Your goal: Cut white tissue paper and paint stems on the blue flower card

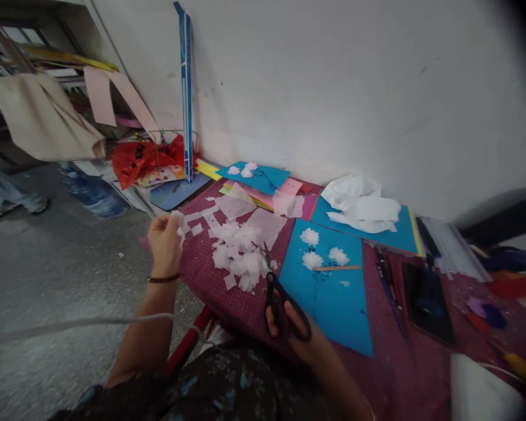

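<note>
Head view: paper-snipping stage, I reckon.
From where I'm standing, the left hand (pixel 164 241) is pinching a bit of white paper (pixel 180 224) at the worktop (pixel 199 257) edge, while the right hand (pixel 294 320) has its fingers through the black scissors (pixel 270 280), blades over the heap of white scraps (pixel 236 245). Another snip would probably need paper and blades brought together. Count: one pair of scissors, one wooden stick (pixel 337 268), three blue sheets (pixel 342 316), three white tufts (pixel 309 236) on the nearest, three more (pixel 246 172) on the farthest. Scraps? Too many, lol.
</note>
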A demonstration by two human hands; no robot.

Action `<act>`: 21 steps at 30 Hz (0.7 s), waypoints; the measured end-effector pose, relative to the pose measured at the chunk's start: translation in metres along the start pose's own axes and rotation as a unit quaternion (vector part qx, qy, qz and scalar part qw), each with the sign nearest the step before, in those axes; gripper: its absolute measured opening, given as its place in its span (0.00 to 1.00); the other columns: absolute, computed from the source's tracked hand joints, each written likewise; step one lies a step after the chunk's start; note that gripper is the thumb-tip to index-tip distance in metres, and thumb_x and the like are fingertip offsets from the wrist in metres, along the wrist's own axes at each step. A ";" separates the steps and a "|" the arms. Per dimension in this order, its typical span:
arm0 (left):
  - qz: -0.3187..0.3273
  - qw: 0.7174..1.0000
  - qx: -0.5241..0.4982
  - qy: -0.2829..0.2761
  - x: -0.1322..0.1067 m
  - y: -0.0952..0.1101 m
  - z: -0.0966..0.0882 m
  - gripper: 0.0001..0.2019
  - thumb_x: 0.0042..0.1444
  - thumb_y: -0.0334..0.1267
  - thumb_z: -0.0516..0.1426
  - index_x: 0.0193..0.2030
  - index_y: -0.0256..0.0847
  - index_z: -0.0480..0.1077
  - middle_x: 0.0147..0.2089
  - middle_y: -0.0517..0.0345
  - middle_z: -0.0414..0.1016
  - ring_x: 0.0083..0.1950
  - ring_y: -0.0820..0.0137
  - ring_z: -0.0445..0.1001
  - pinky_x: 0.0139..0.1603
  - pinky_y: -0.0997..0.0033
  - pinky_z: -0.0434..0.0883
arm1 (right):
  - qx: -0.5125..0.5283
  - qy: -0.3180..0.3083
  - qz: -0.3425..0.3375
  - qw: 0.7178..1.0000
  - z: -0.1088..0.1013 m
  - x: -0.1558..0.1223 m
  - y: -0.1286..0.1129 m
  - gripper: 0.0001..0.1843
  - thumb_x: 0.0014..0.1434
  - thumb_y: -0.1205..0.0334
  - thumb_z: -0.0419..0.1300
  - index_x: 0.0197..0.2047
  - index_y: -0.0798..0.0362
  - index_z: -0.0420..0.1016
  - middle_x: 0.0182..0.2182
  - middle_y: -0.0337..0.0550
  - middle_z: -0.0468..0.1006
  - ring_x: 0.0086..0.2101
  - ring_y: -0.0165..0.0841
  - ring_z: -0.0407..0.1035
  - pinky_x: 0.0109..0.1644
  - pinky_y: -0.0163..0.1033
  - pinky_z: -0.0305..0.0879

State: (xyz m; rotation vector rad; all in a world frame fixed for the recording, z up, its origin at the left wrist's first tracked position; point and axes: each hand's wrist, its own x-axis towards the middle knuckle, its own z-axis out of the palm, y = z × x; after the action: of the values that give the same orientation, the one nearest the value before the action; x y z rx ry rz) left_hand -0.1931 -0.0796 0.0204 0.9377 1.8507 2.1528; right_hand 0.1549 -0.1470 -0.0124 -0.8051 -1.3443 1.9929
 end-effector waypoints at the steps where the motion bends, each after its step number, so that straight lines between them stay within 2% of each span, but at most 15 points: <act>1: 0.004 1.000 -0.027 0.006 -0.003 0.009 -0.003 0.13 0.51 0.47 0.59 0.32 0.42 0.62 0.27 0.68 0.62 0.26 0.78 0.62 0.31 0.78 0.64 | 0.008 0.005 0.001 1.000 0.000 0.000 -0.001 0.30 0.63 0.30 0.48 0.32 0.49 0.72 0.26 0.42 0.67 0.27 0.35 0.61 0.34 0.43 0.61; 5: -0.027 0.990 -0.132 -0.049 -0.022 0.036 -0.001 0.12 0.49 0.42 0.66 0.34 0.40 0.68 0.27 0.67 0.68 0.27 0.79 0.66 0.30 0.81 0.65 | -0.006 0.007 0.001 1.000 0.002 -0.001 -0.006 0.30 0.63 0.31 0.50 0.31 0.50 0.73 0.25 0.43 0.69 0.27 0.35 0.62 0.33 0.43 0.61; 8: -0.091 0.976 -0.167 -0.106 -0.035 0.041 0.017 0.12 0.47 0.40 0.68 0.32 0.40 0.69 0.25 0.67 0.68 0.24 0.80 0.65 0.26 0.81 0.64 | 0.008 0.007 0.005 1.000 0.002 -0.002 -0.005 0.30 0.62 0.31 0.52 0.32 0.51 0.73 0.25 0.42 0.69 0.28 0.35 0.62 0.34 0.42 0.62; 11: -0.167 0.950 -0.199 -0.176 -0.044 0.042 0.038 0.12 0.44 0.37 0.68 0.31 0.39 0.69 0.28 0.65 0.72 0.26 0.77 0.71 0.30 0.77 0.71 | 0.045 0.013 0.007 0.999 0.001 -0.002 0.001 0.29 0.61 0.31 0.54 0.35 0.52 0.73 0.25 0.41 0.70 0.27 0.34 0.62 0.34 0.42 0.61; 14: -0.225 0.920 -0.226 -0.228 -0.052 0.047 0.051 0.13 0.42 0.32 0.66 0.36 0.38 0.71 0.33 0.62 0.75 0.30 0.76 0.74 0.34 0.75 0.74 | 0.047 0.018 0.001 0.999 0.000 -0.002 0.002 0.29 0.61 0.32 0.55 0.36 0.52 0.73 0.26 0.41 0.71 0.27 0.33 0.63 0.34 0.41 0.60; 17: -0.253 0.902 -0.249 -0.245 -0.057 0.056 0.051 0.16 0.41 0.28 0.64 0.40 0.38 0.72 0.34 0.64 0.75 0.31 0.77 0.74 0.34 0.78 0.74 | 0.029 0.013 -0.003 0.999 -0.001 -0.003 -0.001 0.29 0.63 0.34 0.55 0.35 0.54 0.73 0.26 0.41 0.72 0.27 0.32 0.64 0.33 0.40 0.60; 21: -0.256 0.887 -0.292 -0.251 -0.058 0.072 0.039 0.18 0.40 0.23 0.64 0.41 0.38 0.74 0.34 0.63 0.77 0.32 0.77 0.75 0.37 0.78 0.74 | 0.039 0.012 -0.012 0.999 0.000 -0.002 0.001 0.28 0.62 0.33 0.55 0.36 0.53 0.72 0.26 0.40 0.72 0.27 0.31 0.64 0.33 0.39 0.60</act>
State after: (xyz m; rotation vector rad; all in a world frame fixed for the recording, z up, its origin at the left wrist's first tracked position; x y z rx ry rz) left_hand -0.1059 -0.0923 0.0682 0.6719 0.9657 1.7405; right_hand 0.1564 -0.1487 -0.0129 -0.7719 -1.2498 1.9977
